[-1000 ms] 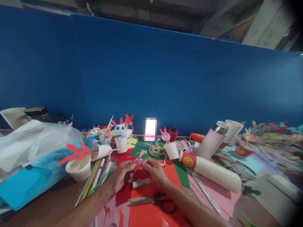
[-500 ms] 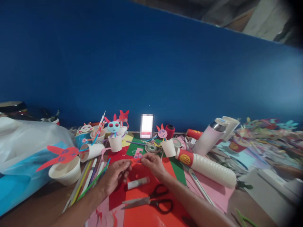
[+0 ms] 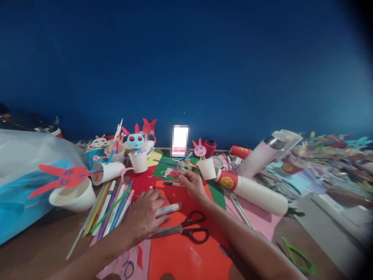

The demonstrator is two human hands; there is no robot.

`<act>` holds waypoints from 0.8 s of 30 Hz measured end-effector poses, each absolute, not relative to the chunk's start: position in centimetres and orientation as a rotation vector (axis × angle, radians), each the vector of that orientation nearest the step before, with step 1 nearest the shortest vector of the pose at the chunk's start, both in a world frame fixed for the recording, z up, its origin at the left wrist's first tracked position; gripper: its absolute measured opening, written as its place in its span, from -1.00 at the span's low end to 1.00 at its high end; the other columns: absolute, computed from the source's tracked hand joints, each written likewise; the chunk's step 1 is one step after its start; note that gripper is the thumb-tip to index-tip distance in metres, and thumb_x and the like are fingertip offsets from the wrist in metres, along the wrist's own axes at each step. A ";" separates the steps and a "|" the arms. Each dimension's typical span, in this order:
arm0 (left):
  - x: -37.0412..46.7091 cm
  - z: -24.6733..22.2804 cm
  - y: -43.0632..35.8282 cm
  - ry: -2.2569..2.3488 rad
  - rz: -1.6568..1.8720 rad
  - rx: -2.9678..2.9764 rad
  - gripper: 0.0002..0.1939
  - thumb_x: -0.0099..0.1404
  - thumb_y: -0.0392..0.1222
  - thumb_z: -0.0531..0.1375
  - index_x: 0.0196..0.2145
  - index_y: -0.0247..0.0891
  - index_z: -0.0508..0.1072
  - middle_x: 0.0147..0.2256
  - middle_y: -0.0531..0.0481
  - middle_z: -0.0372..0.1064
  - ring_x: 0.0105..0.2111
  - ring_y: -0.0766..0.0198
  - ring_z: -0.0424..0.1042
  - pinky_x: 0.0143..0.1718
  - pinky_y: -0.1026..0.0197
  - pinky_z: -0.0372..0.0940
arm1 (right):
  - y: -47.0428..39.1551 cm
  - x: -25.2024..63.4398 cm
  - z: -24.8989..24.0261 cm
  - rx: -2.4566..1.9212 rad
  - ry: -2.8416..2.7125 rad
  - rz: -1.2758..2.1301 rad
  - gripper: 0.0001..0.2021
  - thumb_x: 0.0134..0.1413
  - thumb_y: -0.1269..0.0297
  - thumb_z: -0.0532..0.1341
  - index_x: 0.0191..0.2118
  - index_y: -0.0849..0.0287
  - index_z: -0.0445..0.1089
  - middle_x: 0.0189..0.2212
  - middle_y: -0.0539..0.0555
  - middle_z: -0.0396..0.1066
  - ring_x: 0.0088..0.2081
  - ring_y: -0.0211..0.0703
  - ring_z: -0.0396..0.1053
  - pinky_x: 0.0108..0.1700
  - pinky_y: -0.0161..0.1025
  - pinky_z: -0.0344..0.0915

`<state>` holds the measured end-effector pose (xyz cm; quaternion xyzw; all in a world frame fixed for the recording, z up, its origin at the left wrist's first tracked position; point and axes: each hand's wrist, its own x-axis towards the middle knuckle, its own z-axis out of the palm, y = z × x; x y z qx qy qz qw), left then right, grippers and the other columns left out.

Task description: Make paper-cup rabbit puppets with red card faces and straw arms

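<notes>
A small red paper face (image 3: 175,173) is just below the centre of the frame, with the right hand (image 3: 192,186) pinching its right edge between thumb and fingertips, so it juts leftward from the grip. Below it, in the lower middle, a pale tube (image 3: 170,209) lies on an orange sheet (image 3: 186,256), its long axis running nearly sideways, the right end a little higher. The left hand (image 3: 147,212) is the nearer one: its thumb and fingers are spread, with the tube's left end between them (whether they touch it, I cannot tell). A pen (image 3: 171,183) lies between the face and the tube. Under the tube, scissors (image 3: 186,229) point their blades left. Farther out, a bunch of markers (image 3: 106,210) is at lower left and a stack of cups (image 3: 259,196) slants at right.
</notes>
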<state>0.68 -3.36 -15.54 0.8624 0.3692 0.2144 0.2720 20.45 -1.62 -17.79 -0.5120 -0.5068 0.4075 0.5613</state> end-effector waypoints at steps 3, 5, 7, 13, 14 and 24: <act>0.8 -15.4 -3.5 0.965 0.582 2.248 -0.93 0.07 -0.20 0.19 -0.45 -0.12 0.49 -0.40 -0.01 0.32 -0.31 0.15 0.23 -0.24 0.17 0.06 | -1.7 20.5 -17.7 -1.203 -1.195 0.945 -0.85 -0.06 0.24 0.16 -0.51 0.20 0.29 -0.60 -0.08 0.20 -0.53 -0.33 0.13 -0.46 -0.36 0.09; 0.8 -15.1 -3.1 0.975 0.647 2.080 -0.89 0.11 -0.18 0.16 -0.39 -0.14 0.48 -0.38 0.00 0.32 -0.32 0.18 0.25 -0.25 0.21 0.09 | -1.8 20.5 -17.4 -1.197 -1.191 0.938 -0.85 -0.05 0.23 0.16 -0.50 0.20 0.28 -0.60 -0.07 0.20 -0.53 -0.32 0.14 -0.46 -0.36 0.10; 0.6 -15.2 -2.6 0.998 0.730 1.842 -0.83 0.13 -0.13 0.15 -0.31 -0.18 0.45 -0.38 0.01 0.33 -0.36 0.23 0.27 -0.31 0.25 0.13 | -1.9 20.5 -17.2 -1.185 -1.187 0.940 -0.84 -0.04 0.22 0.15 -0.50 0.20 0.27 -0.61 -0.07 0.19 -0.54 -0.32 0.14 -0.46 -0.35 0.11; 0.3 -16.9 -1.1 0.968 0.837 1.392 -0.75 0.11 -0.08 0.18 -0.30 -0.30 0.35 -0.50 0.05 0.30 -0.48 0.32 0.26 -0.41 0.29 0.17 | -2.3 20.1 -17.0 -1.137 -1.174 0.969 -0.81 -0.03 0.21 0.15 -0.51 0.21 0.26 -0.62 -0.09 0.17 -0.56 -0.34 0.13 -0.47 -0.37 0.12; 0.3 -17.2 -1.0 0.966 0.845 1.377 -0.74 0.10 -0.09 0.19 -0.31 -0.31 0.33 -0.50 0.05 0.30 -0.49 0.32 0.27 -0.42 0.29 0.18 | -2.4 19.9 -17.0 -1.133 -1.173 0.980 -0.81 -0.03 0.21 0.15 -0.52 0.21 0.25 -0.63 -0.09 0.18 -0.56 -0.35 0.12 -0.47 -0.37 0.11; 0.6 -16.7 -2.2 0.906 0.707 1.484 -0.83 0.09 -0.16 0.18 -0.48 -0.28 0.25 -0.54 0.11 0.22 -0.51 0.36 0.23 -0.48 0.33 0.15 | -4.2 18.9 -14.9 -0.926 -1.191 1.067 -0.85 0.10 0.18 0.10 -0.36 0.15 0.22 -0.41 -0.01 0.32 -0.35 -0.26 0.27 -0.24 -0.32 0.20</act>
